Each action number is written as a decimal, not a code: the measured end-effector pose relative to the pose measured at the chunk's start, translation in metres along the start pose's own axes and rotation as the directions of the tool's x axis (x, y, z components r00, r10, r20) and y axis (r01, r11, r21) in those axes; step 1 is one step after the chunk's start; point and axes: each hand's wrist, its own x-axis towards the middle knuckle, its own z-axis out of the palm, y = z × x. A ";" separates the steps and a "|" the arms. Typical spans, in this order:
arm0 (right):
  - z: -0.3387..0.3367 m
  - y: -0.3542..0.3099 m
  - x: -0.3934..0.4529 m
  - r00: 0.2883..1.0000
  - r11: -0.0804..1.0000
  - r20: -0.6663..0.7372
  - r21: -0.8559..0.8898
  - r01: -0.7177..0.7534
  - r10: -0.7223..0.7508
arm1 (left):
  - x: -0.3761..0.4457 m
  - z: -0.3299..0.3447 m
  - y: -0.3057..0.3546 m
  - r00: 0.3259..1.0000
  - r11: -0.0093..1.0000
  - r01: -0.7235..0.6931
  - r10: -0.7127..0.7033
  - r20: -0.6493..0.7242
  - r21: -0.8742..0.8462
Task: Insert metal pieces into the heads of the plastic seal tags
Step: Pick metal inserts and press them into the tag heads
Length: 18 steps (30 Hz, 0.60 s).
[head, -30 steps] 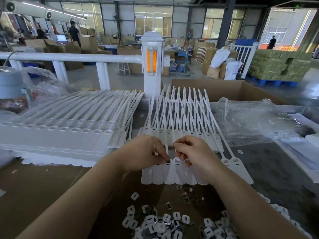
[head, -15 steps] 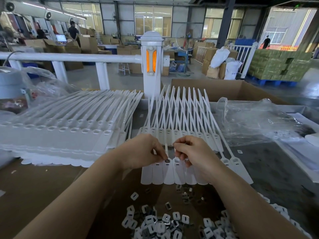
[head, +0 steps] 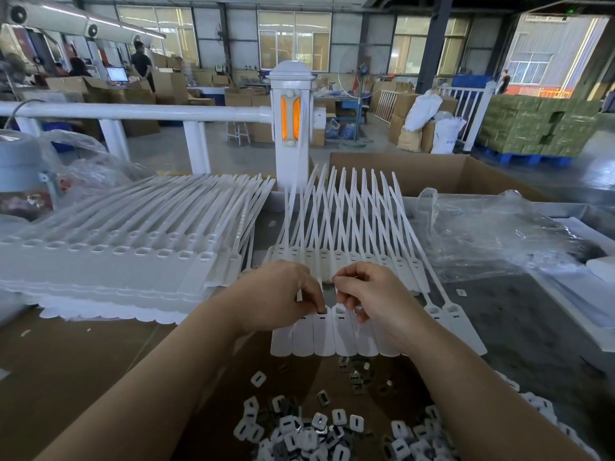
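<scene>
the tags (head: 324,334) lie side by side in a fanned row in the middle of the desk, flat heads toward the person, thin tails spreading to the far edge. they look like light, thin, springy plastic: the tails would flex and slide, so a tag is best steadied at its stiffer flat head, just beside the slot. the left hand (head: 278,296) has its fingers curled, a fingertip pressing down at the slot of one head; whether a metal piece sits under it is hidden. the right hand (head: 372,297) is curled too, pinching at the neighbouring head, though i cannot tell exactly what it holds. the metal pieces (head: 319,427) lie in a loose heap at the near edge: small, hard, probably slippery, best pinched by their edges. a stack of more tags (head: 109,261) lies to the left, crumpled plastic bag (head: 499,234) to the right.
</scene>
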 end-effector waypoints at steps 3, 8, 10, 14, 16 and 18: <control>0.000 0.000 0.000 1.000 1.000 0.008 -0.002 -0.002 0.002 | 0.002 0.002 -0.004 0.996 0.982 0.061 -0.072 -0.052 -0.181; -0.001 0.001 -0.001 1.000 0.999 0.022 -0.040 0.015 -0.014 | 0.004 0.010 -0.008 0.991 0.942 0.119 -0.133 -0.025 -0.315; -0.001 -0.001 -0.003 0.998 0.994 0.049 -0.099 0.048 -0.043 | 0.004 0.011 -0.009 0.990 0.934 0.126 -0.138 -0.015 -0.333; 0.001 -0.018 -0.015 0.915 0.928 0.392 -0.295 0.228 -0.100 | 0.003 0.008 -0.013 0.990 0.913 0.130 -0.137 0.010 -0.386; 0.009 -0.028 -0.024 0.802 0.881 0.589 -0.324 0.345 -0.097 | 0.003 0.008 -0.015 0.988 0.893 0.146 -0.156 0.011 -0.427; 0.023 -0.030 -0.030 0.738 0.800 0.664 -0.377 0.467 -0.118 | 0.004 0.009 -0.015 0.983 0.876 0.164 -0.185 -0.001 -0.454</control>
